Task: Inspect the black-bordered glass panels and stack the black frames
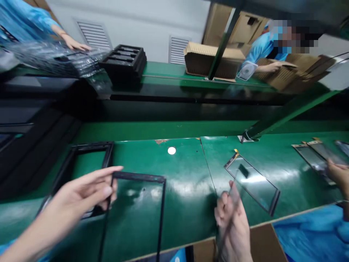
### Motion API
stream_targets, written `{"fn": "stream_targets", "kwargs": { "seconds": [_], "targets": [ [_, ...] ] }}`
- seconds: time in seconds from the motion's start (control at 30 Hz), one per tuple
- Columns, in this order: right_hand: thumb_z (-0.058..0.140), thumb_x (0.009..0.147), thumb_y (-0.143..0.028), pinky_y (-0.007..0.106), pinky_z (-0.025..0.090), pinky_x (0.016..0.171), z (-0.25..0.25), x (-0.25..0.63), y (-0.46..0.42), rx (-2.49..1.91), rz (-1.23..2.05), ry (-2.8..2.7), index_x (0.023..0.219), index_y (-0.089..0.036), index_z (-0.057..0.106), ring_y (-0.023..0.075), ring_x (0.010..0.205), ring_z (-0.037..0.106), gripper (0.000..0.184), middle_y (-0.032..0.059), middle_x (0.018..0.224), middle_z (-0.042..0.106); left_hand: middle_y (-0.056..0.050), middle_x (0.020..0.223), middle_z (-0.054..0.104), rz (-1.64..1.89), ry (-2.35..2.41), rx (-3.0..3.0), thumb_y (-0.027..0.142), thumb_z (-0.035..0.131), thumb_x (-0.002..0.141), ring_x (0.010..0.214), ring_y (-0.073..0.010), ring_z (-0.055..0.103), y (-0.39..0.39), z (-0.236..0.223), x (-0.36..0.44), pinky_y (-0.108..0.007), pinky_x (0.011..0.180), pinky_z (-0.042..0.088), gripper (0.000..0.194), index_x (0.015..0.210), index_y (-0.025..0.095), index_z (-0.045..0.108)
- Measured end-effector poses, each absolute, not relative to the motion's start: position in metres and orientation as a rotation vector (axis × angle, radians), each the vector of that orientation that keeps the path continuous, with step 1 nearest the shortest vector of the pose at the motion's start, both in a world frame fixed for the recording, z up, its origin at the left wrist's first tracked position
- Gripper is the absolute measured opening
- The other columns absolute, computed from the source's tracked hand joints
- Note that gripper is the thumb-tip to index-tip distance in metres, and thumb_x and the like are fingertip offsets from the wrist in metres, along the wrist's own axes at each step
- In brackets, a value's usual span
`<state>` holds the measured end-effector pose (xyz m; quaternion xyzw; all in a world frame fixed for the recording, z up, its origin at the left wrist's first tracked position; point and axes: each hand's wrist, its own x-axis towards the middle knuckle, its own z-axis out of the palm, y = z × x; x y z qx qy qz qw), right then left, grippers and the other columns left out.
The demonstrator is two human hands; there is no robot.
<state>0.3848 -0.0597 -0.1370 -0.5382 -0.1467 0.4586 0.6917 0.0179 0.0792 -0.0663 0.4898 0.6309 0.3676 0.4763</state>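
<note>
My left hand (92, 193) pinches the upper left corner of a thin black rectangular frame (139, 177), whose lower end runs out of view. Behind that hand, more black frames (91, 147) lie on the green bench. My right hand (231, 218) is closed, thumb up, on a thin see-through sheet (227, 227) seen nearly edge-on and blurred by motion. Just beyond my right hand, a glass touch panel (253, 182) with dark ends and a small orange flex tail rests flat on the bench.
Black trays (35, 105) are stacked at left, with another tray stack (124, 62) on the far bench. A green post (289, 105) slants over the right side. At far right a co-worker's hand (338, 174) touches more panels (311, 156). An open carton (264, 240) is at the front edge.
</note>
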Motion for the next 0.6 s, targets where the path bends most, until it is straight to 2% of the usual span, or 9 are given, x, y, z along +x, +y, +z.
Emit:
{"fn": "stream_targets", "kwargs": {
  "seconds": [0.1,0.2,0.37,0.6],
  "targets": [
    [0.092,0.079,-0.037,0.022,0.044,0.043,-0.136,0.364,-0.061,-1.272,0.952,-0.432,0.141,-0.036,0.068,0.0107,0.050,0.056,0.066,-0.0046,0.077,0.063,-0.002,0.081,0.075,0.835,1.252,1.205,0.040,0.091,0.075,0.062,-0.0192,0.072,0.080,-0.067,0.033,-0.027,0.055,0.060,0.051,0.122,0.023,0.082],
    [0.087,0.083,-0.032,0.023,0.051,0.048,-0.130,0.343,-0.071,-1.371,0.991,-0.602,0.148,-0.029,0.063,0.0136,0.057,0.063,0.069,-0.0029,0.080,0.067,-0.003,0.084,0.074,0.850,1.139,1.190,0.036,0.090,0.078,0.061,-0.0173,0.072,0.066,-0.075,0.034,-0.027,0.057,0.060,0.044,0.120,0.022,0.083],
    [0.087,0.081,-0.032,0.025,0.053,0.057,-0.110,0.307,-0.092,-1.415,1.046,-0.687,0.135,-0.030,0.075,0.0149,0.062,0.062,0.056,-0.0013,0.079,0.069,-0.004,0.088,0.074,0.828,1.047,1.131,0.033,0.085,0.084,0.067,-0.0170,0.074,0.041,-0.079,0.023,-0.024,0.058,0.059,0.039,0.121,0.023,0.083],
    [0.089,0.078,-0.037,0.025,0.051,0.053,-0.091,0.274,-0.098,-1.426,1.104,-0.700,0.134,-0.030,0.076,0.0139,0.056,0.057,0.058,-0.0019,0.076,0.067,-0.004,0.085,0.075,0.896,0.977,1.155,0.023,0.080,0.086,0.073,-0.0171,0.073,0.020,-0.058,0.010,-0.025,0.065,0.060,0.032,0.118,0.024,0.084]
  ]
}}
